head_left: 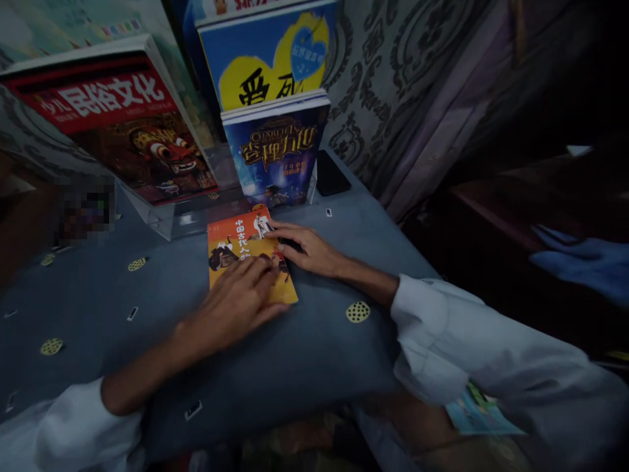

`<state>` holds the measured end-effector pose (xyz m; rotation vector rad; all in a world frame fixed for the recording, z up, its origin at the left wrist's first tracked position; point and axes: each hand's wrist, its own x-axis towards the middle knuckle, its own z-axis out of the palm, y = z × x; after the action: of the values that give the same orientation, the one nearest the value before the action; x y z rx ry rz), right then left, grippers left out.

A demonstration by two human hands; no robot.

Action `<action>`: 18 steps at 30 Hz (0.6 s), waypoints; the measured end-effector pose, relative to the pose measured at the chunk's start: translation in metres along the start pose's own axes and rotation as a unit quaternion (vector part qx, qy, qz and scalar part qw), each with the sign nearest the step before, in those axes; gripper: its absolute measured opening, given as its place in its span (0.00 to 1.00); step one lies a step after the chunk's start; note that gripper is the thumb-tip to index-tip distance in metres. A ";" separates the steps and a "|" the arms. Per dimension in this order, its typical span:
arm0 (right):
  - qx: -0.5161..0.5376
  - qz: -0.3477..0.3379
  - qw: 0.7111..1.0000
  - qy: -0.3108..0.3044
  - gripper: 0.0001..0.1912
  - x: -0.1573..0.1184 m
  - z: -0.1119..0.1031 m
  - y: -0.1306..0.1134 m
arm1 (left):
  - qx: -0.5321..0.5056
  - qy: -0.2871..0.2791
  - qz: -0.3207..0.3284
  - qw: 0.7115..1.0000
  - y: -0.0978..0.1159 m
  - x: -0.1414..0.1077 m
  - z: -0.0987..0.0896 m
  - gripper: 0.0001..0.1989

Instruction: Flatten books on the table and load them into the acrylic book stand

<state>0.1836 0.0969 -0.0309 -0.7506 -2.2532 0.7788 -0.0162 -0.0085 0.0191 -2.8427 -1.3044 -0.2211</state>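
Observation:
A small orange and yellow book (pixel 228 229) with Chinese characters and drawn figures on its cover lies closed on the blue-grey tabletop (pixel 314 354). My left hand (pixel 233 301) rests flat over the lower part of the cover, fingers stretched out and slightly blurred. At the book's right edge is my right hand (pixel 314 250), its fingers extended and apart, the tips touching the cover. Neither hand is wrapped around the book. Part of the cover's lower half is hidden beneath my left hand.
Behind the book stand a blue book (pixel 275 157), a yellow-and-blue book (pixel 265 59) and a red magazine (pixel 128 124) on a clear stand (pixel 164 223). A dark phone-like slab (pixel 333 174) lies at the back right. The table's right edge drops off past my right forearm.

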 end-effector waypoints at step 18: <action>-0.006 -0.030 1.000 0.004 0.18 -0.011 0.002 -0.006 | 0.126 0.048 0.036 0.990 0.023 -0.004 0.009 0.20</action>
<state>0.1872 0.0851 -0.0316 -0.6865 -2.2648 0.7318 -0.0002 -0.0262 0.0112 -2.6257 -1.1219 -0.1765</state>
